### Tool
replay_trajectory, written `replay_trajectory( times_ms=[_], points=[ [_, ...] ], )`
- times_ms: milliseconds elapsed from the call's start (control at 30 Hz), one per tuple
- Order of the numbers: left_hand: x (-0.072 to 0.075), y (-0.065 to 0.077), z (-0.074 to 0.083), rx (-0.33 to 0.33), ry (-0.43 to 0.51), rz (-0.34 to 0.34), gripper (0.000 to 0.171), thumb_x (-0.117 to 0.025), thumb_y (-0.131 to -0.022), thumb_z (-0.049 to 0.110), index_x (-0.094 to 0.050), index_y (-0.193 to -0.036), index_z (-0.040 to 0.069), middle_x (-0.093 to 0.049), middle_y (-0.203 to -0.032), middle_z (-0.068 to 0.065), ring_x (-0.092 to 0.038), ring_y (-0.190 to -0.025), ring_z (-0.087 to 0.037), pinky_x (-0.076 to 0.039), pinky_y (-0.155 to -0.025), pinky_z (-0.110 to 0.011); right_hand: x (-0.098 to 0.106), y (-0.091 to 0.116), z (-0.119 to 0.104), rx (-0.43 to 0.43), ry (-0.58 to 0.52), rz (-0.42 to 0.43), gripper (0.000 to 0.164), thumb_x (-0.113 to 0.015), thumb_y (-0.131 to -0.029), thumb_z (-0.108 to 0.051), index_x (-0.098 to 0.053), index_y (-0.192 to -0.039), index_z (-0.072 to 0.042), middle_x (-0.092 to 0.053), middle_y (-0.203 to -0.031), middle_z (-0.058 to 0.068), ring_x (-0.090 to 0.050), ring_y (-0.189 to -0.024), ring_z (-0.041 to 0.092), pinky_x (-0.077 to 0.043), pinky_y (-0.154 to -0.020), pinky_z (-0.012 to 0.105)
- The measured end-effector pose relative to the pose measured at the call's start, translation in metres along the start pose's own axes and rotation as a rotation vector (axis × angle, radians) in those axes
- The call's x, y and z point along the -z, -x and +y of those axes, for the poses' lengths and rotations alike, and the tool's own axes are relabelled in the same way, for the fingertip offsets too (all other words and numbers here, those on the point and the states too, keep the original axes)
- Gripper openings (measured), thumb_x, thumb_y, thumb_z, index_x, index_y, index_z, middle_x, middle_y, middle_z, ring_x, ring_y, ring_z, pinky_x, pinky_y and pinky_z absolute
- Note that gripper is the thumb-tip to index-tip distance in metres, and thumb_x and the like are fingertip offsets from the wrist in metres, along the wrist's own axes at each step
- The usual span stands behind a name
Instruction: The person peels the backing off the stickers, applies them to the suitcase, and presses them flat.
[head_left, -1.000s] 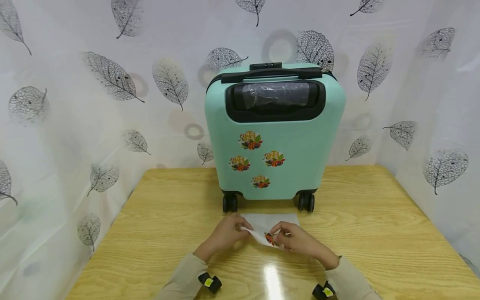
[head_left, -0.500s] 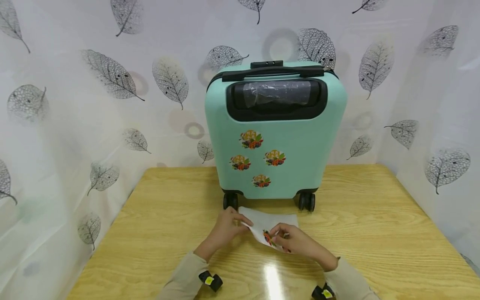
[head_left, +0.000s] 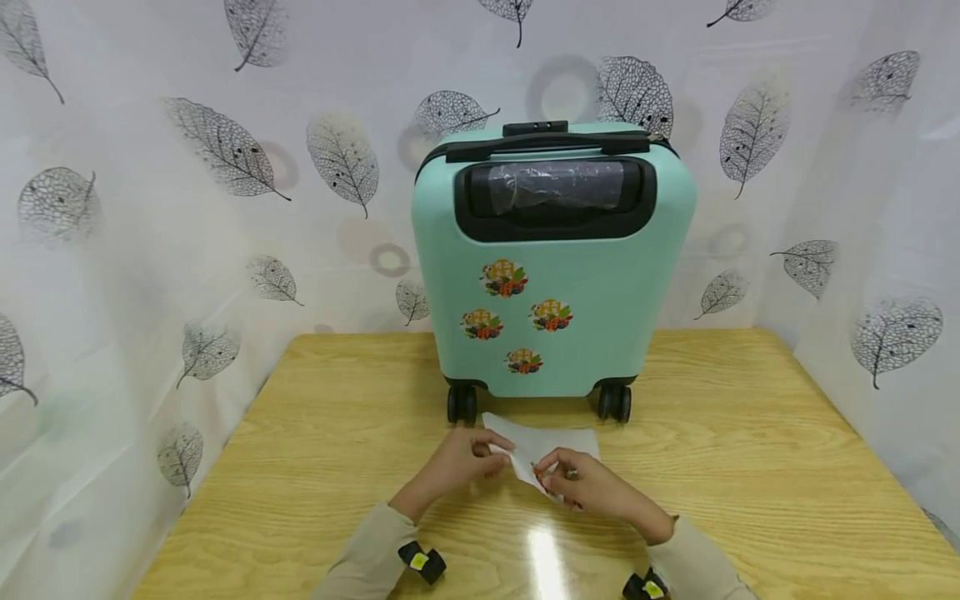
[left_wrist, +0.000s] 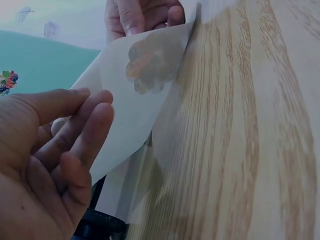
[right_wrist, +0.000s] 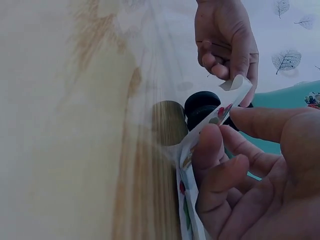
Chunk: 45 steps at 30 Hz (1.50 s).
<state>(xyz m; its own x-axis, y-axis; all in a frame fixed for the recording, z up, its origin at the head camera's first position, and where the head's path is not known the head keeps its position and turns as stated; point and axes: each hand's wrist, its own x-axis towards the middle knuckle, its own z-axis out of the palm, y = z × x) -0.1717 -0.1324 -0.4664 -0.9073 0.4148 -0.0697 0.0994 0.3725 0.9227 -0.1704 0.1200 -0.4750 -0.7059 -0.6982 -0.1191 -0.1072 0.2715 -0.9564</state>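
Observation:
A white sticker sheet (head_left: 558,439) is held bent up off the table in front of the suitcase. My left hand (head_left: 457,458) pinches its left edge between thumb and fingers. My right hand (head_left: 591,483) has thumb and forefinger at a fruit-patterned sticker (head_left: 537,475) on the sheet's near part, pinching there. From behind, the left wrist view shows the sticker (left_wrist: 150,65) faintly through the paper. I cannot tell whether the sticker's edge has lifted from the backing. Behind stands a mint-green suitcase (head_left: 600,325) bearing several like stickers on its face.
The suitcase rests on black wheels (head_left: 462,403) just beyond the sheet. A wooden table (head_left: 322,433) spreads to both sides. Behind it hangs a white curtain (head_left: 360,275) printed with grey leaves. Black bands (head_left: 422,562) sit at both wrists.
The sheet's left part has risen off the table and bent more, hiding more of the sticker. My left hand rose slightly, then came back down and right. The right hand stays almost in place.

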Motion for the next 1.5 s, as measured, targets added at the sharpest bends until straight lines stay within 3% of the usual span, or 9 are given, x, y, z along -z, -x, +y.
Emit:
replay_trajectory(
  times_ms=[133,233,433,667,933,1133,1333,1500],
  points=[
    [-0.001,-0.001,-0.002,0.010,0.102,-0.029,0.023,-0.061,-0.094,0.010,-0.067,-0.114,-0.001,-0.072,-0.091,-0.024,-0.071,-0.083,-0.032,-0.058,-0.073,-0.034,0.000,0.000,0.001,-0.001,0.005,0.007,0.024,-0.048,-0.101,-0.011,-0.056,-0.118,0.004,-0.058,-0.085,0.011,-0.046,-0.056,0.007,-0.038,-0.047,0.018],
    [-0.002,-0.001,-0.004,0.005,0.123,-0.048,0.023,-0.056,-0.095,0.008,-0.066,-0.114,-0.001,-0.071,-0.096,-0.025,-0.070,-0.085,-0.035,-0.057,-0.075,-0.036,0.000,-0.001,0.003,0.007,0.007,0.006,0.024,-0.049,-0.101,-0.011,-0.056,-0.118,0.005,-0.058,-0.086,0.012,-0.046,-0.056,0.007,-0.038,-0.047,0.018],
    [-0.005,-0.002,-0.006,-0.002,0.090,-0.028,0.022,-0.063,-0.093,0.019,-0.067,-0.107,0.001,-0.072,-0.088,-0.019,-0.071,-0.077,-0.022,-0.054,-0.069,-0.027,-0.001,-0.001,0.005,0.015,0.016,0.006,0.024,-0.049,-0.101,-0.013,-0.056,-0.116,0.004,-0.059,-0.086,0.011,-0.046,-0.053,0.006,-0.038,-0.045,0.017],
    [-0.013,-0.002,-0.002,0.038,0.199,0.014,0.022,-0.072,-0.086,0.012,-0.064,-0.099,-0.003,-0.072,-0.080,-0.014,-0.069,-0.071,-0.012,-0.052,-0.064,-0.025,-0.002,-0.001,0.005,-0.010,0.051,0.036,0.020,-0.051,-0.100,-0.016,-0.058,-0.109,0.000,-0.057,-0.079,0.008,-0.049,-0.048,0.007,-0.041,-0.042,0.020],
    [-0.016,-0.002,0.002,0.124,0.294,0.026,0.021,-0.070,-0.085,0.007,-0.060,-0.101,-0.001,-0.071,-0.075,0.000,-0.065,-0.066,-0.008,-0.035,-0.052,-0.024,-0.008,0.000,0.002,-0.039,0.011,0.048,0.019,-0.055,-0.099,-0.018,-0.057,-0.098,0.001,-0.057,-0.079,0.006,-0.051,-0.050,0.008,-0.044,-0.043,0.021],
    [-0.018,-0.001,0.005,0.154,0.334,0.016,0.024,-0.069,-0.085,0.008,-0.059,-0.107,0.001,-0.073,-0.081,-0.002,-0.064,-0.068,-0.007,-0.038,-0.055,-0.023,-0.011,0.000,-0.001,-0.031,0.010,0.061,0.021,-0.055,-0.098,-0.019,-0.057,-0.099,0.002,-0.059,-0.082,0.007,-0.054,-0.055,0.008,-0.045,-0.048,0.021],
    [-0.019,0.000,0.008,0.160,0.380,0.018,0.027,-0.066,-0.085,0.005,-0.057,-0.111,0.002,-0.067,-0.072,0.008,-0.059,-0.069,-0.007,-0.043,-0.061,-0.024,-0.014,-0.001,-0.004,-0.056,-0.021,0.051,0.022,-0.053,-0.100,-0.022,-0.057,-0.103,0.000,-0.058,-0.086,0.008,-0.056,-0.056,0.008,-0.042,-0.046,0.019],
    [-0.021,0.001,0.011,0.145,0.429,0.032,0.028,-0.064,-0.084,0.002,-0.055,-0.111,0.002,-0.065,-0.069,0.007,-0.057,-0.067,-0.007,-0.045,-0.062,-0.024,-0.014,0.001,-0.008,-0.054,-0.054,0.053,0.029,-0.052,-0.101,-0.025,-0.057,-0.108,0.003,-0.058,-0.093,0.012,-0.061,-0.057,0.009,-0.040,-0.044,0.018]
  ],
)
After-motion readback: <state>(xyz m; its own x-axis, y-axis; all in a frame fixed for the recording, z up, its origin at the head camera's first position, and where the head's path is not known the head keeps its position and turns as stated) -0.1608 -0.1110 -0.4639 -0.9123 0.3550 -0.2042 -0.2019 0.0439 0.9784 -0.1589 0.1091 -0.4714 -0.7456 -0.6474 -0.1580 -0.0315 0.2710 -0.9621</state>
